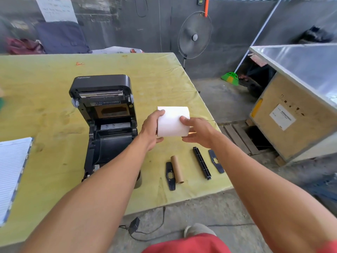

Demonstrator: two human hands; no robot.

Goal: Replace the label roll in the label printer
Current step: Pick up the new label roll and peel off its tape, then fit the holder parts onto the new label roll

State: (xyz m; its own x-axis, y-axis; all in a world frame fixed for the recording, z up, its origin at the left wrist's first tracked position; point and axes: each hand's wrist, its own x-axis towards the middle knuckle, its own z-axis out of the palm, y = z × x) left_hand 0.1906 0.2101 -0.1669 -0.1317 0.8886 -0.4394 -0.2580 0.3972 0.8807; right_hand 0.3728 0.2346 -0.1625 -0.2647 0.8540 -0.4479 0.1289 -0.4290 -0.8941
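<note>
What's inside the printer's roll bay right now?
Only bare black bay shows in the open printer; no roll inside. The left arm hides its near right corner.

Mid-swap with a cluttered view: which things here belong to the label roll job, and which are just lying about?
Job: open printer, white roll held by left hand and right hand, black spindle, two black end plates, empty cardboard tube.
Lying about: lined notepad, fan, green broom, wooden crate.
</note>
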